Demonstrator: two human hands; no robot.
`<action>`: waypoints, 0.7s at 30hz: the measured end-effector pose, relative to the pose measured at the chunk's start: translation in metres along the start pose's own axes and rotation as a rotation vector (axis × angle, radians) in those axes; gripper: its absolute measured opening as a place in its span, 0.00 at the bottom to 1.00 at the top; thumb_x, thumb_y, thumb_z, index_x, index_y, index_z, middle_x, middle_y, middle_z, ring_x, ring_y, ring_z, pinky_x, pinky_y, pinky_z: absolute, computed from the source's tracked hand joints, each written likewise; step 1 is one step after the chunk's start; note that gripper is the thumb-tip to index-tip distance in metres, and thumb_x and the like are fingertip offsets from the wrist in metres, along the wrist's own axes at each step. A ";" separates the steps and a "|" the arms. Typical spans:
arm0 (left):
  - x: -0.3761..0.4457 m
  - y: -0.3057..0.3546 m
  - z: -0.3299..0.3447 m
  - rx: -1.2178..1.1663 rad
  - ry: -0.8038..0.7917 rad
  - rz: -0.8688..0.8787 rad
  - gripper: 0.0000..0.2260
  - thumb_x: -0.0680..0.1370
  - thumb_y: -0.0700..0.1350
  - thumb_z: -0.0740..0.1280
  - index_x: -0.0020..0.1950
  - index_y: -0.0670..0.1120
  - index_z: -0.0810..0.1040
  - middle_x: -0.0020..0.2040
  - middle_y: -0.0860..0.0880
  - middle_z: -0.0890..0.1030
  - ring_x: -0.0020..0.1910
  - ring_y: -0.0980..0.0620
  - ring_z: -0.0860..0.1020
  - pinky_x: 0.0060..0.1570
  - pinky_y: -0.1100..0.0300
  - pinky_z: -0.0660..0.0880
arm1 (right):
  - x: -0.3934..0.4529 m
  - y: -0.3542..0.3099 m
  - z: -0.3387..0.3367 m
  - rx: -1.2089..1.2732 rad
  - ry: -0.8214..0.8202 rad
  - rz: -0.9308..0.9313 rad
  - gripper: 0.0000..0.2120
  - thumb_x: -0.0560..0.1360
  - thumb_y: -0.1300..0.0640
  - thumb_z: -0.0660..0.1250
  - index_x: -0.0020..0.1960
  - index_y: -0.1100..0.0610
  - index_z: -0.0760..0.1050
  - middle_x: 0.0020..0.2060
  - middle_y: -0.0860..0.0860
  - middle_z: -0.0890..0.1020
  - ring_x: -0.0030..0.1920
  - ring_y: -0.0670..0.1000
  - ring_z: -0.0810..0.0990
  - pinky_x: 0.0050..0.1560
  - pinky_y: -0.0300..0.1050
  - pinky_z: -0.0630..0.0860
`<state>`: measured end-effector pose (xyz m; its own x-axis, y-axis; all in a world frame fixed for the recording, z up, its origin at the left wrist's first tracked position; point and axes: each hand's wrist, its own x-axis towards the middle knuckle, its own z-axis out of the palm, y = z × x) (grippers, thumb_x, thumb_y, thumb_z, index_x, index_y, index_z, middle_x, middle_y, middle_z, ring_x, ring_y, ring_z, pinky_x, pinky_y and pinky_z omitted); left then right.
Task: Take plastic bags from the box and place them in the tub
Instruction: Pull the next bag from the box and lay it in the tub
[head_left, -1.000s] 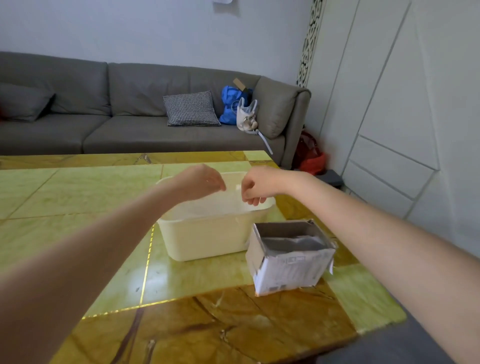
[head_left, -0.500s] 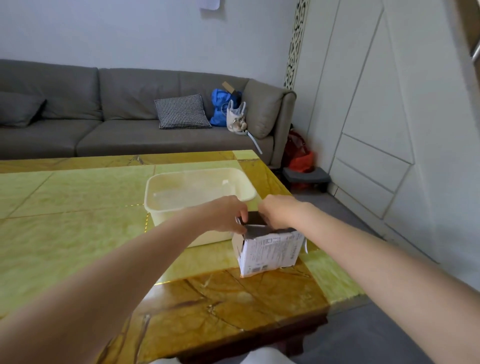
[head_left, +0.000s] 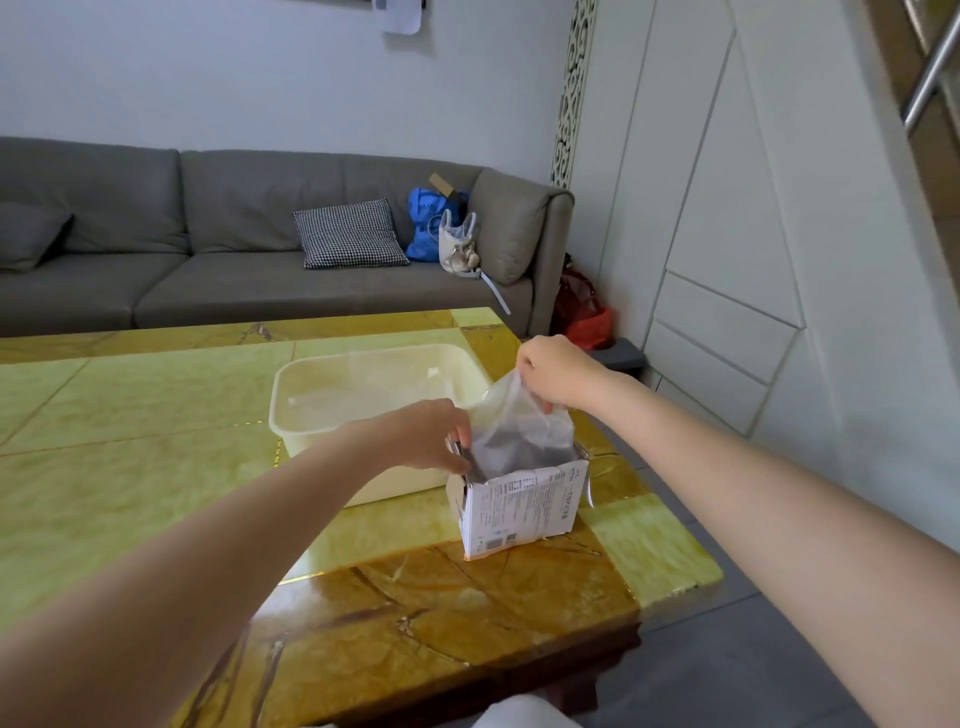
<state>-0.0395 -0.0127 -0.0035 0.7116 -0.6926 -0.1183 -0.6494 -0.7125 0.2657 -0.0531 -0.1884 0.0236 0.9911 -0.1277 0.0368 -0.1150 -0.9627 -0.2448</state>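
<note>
Right hand (head_left: 558, 374) pinching a clear plastic bag (head_left: 511, 423) and lifting it half out of the box (head_left: 524, 506), left hand (head_left: 434, 434) gripping the box rim, where half a second earlier both were reaching in; the tub (head_left: 291, 415), just behind, already holding some film, transfer continuing

Your small white printed cardboard box (head_left: 522, 512) stands upright with its top open, just right of the cream rectangular plastic tub (head_left: 332, 395). A clear, thin plastic bag (head_left: 519, 421) rises half out of the box, and more clear plastic lies inside the tub.
</note>
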 end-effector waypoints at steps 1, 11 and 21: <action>0.000 0.000 0.000 -0.001 0.002 -0.003 0.16 0.75 0.47 0.69 0.61 0.46 0.75 0.62 0.48 0.74 0.59 0.49 0.74 0.54 0.61 0.70 | 0.000 0.000 -0.002 0.060 0.020 0.016 0.11 0.73 0.72 0.56 0.42 0.66 0.77 0.37 0.62 0.81 0.33 0.59 0.81 0.36 0.48 0.81; 0.008 0.004 -0.017 -0.690 0.380 -0.210 0.28 0.73 0.46 0.71 0.68 0.42 0.63 0.65 0.44 0.70 0.42 0.50 0.77 0.40 0.59 0.77 | -0.001 -0.013 -0.032 0.736 0.447 0.085 0.14 0.78 0.64 0.55 0.35 0.60 0.73 0.28 0.54 0.76 0.25 0.49 0.75 0.27 0.38 0.73; -0.002 -0.002 -0.040 -1.603 0.425 -0.339 0.09 0.77 0.31 0.58 0.45 0.42 0.75 0.40 0.45 0.79 0.19 0.61 0.72 0.23 0.71 0.73 | -0.004 -0.027 -0.014 1.174 -0.087 0.196 0.12 0.79 0.69 0.55 0.39 0.63 0.71 0.32 0.56 0.73 0.29 0.50 0.73 0.21 0.35 0.73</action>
<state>-0.0288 -0.0053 0.0340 0.9415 -0.2764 -0.1931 0.2516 0.1948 0.9480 -0.0550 -0.1650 0.0436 0.9700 -0.1877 -0.1547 -0.1784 -0.1164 -0.9771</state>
